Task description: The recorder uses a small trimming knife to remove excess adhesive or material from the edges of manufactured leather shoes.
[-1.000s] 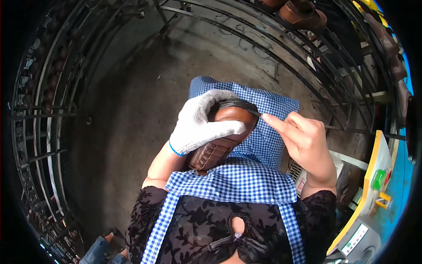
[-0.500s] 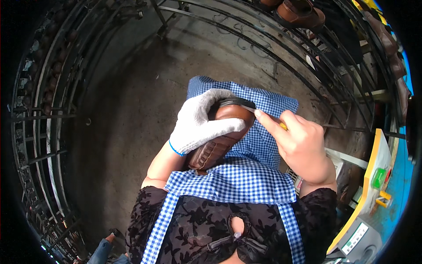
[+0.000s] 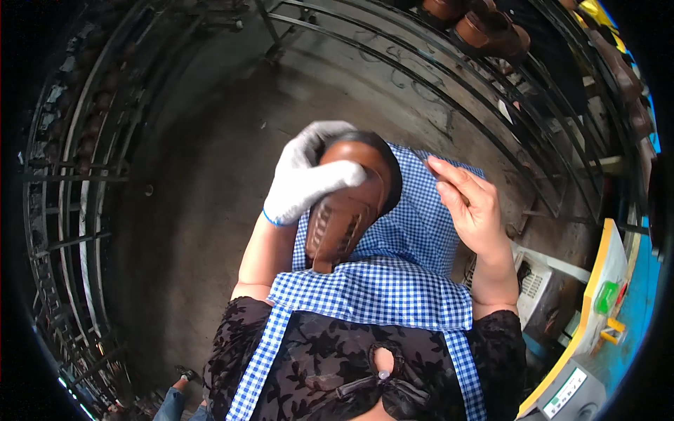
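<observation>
My left hand [image 3: 307, 174], in a white knit glove with a blue cuff edge, grips a brown leather shoe [image 3: 344, 217] by its toe end. The shoe's black sole edge [image 3: 390, 179] faces right, and its opening and lacing side point toward my apron. Bare, my right hand [image 3: 472, 207] is closed around a slim knife [image 3: 419, 154], whose thin dark blade pokes out past the fingertips. A small gap separates the blade from the shoe. The knife's handle is hidden in the hand.
My blue checked apron [image 3: 421, 231] covers my lap. Metal racks with shoes [image 3: 484, 31] run along the far right, and another rack [image 3: 84, 210] lines the left. At right stands a blue-topped bench with a yellow edge [image 3: 586, 309]. Someone's leg [image 3: 172, 400] shows lower left.
The knife has come off the shoe's sole edge, and my right hand has drawn slightly back. My left hand has turned the shoe, so more of its upper and sole rim face up.
</observation>
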`<state>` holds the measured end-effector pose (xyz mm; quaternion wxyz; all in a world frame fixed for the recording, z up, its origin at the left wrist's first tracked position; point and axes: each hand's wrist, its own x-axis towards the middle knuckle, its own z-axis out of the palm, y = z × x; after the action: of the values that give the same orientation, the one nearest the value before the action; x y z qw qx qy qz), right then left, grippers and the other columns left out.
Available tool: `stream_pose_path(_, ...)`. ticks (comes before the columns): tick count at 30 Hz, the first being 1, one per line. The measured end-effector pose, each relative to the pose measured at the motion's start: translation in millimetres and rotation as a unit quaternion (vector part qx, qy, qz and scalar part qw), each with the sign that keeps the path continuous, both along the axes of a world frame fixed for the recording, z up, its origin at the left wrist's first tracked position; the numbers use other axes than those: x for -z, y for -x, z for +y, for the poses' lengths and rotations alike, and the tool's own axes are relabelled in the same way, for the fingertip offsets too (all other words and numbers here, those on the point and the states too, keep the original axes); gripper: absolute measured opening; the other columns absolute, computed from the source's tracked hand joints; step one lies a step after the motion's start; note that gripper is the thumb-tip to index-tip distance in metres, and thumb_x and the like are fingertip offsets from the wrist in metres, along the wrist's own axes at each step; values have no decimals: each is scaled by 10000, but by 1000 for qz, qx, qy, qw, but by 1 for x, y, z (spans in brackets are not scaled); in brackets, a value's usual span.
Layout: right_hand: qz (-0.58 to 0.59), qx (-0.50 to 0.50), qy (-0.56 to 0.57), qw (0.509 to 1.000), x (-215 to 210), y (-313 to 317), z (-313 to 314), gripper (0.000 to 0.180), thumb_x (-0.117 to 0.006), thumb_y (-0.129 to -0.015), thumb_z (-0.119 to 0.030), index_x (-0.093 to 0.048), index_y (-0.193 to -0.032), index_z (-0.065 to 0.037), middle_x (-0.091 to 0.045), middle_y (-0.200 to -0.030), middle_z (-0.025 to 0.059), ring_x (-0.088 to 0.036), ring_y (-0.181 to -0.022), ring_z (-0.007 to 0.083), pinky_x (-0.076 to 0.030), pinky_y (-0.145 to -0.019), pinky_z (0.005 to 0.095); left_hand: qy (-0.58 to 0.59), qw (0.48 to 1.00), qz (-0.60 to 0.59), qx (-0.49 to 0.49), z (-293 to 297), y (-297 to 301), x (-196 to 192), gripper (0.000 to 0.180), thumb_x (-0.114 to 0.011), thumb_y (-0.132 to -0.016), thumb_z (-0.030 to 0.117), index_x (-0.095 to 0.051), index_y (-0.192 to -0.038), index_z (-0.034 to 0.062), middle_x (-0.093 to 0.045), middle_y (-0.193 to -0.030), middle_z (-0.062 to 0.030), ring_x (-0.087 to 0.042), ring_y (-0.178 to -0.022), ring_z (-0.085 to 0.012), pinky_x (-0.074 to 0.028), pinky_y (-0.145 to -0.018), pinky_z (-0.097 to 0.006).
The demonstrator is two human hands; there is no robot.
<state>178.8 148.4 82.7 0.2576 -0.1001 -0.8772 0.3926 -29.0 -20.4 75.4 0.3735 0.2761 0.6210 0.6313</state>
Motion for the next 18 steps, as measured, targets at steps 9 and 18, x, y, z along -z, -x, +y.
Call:
stream_pose_path(9, -53, -62, 21, 996, 47, -18, -39, 936, -875, -673, -340, -418, -1423, -19, -637, -853, 88, -629, -693, 140, -532, -588, 264, -210, 872, -380, -224, -11, 33, 28, 779, -529, -882, 659, -488, -1345, 34, -554, -1321, -175, -559, -1174, -319, -464, -1014, -449)
stream_pose_path(18, 33, -71, -94, 993, 57, -6, -52, 1063, -884, -566, -130, -327, -1470, -75, -627, -968, 139, -673, -717, 281, -571, -597, 350, -209, 852, -435, -203, 3, 24, 31, 710, -552, -890, 625, -524, -1309, 53, -593, -1260, -149, -600, -1105, -290, -498, -973, -448)
